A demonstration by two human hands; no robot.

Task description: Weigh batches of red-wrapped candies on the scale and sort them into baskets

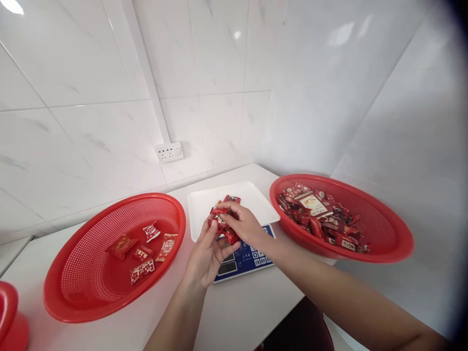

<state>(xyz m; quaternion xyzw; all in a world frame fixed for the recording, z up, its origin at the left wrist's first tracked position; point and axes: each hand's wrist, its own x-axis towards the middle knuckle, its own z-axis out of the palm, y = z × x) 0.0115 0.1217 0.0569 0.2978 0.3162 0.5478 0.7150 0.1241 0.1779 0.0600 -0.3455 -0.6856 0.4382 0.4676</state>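
Several red-wrapped candies (229, 235) are bunched between my two hands, above the front of a digital scale (248, 258). My left hand (206, 251) is closed around them from below, its fingers curled under the wrappers. From the right, my right hand (243, 224) pinches at the top of the bunch. Behind the hands, another red packet (232, 199) lies on the scale's white tray (252, 195). The hands partly cover the scale's display and keys.
A red mesh basket (84, 234) with several candies stands on the left. Another red basket (387, 219), on the right, holds a heap of red packets. Part of a red container (16, 326) shows at the lower left. A wall socket (169, 152) sits on the tiled wall.
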